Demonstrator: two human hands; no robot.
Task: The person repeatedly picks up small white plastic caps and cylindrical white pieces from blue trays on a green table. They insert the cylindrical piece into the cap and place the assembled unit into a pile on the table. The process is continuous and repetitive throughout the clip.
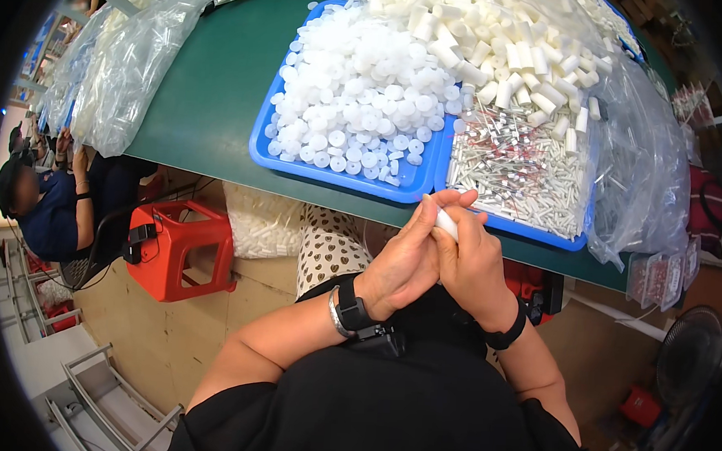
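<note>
the disc tray (343, 175), blue and raised at its rim, sits close to the near edge of the green table (213, 79); only a thin green strip shows in front of it. left of the disc tray, a wide stretch of tabletop runs to a see-through bag (132, 75). right of it, the parts tray (568, 240) stands just beside, leaving hardly any gap, with a second plastic bag (646, 159) beyond.

the white cylinder (447, 223) is in the hands, just in front of the disc tray's near right corner. its long axis slants, one end toward that corner, the other down into the right hand (477, 268), which holds it in curled fingers. the left hand (404, 264) is narrow, cupped against it; whether that hand grips too, i cannot tell.

counted: one cylinder between the hands, two blue trays side by side, one red stool (150, 272) left of and below the disc tray; its white discs (351, 102) are too many to count.
</note>
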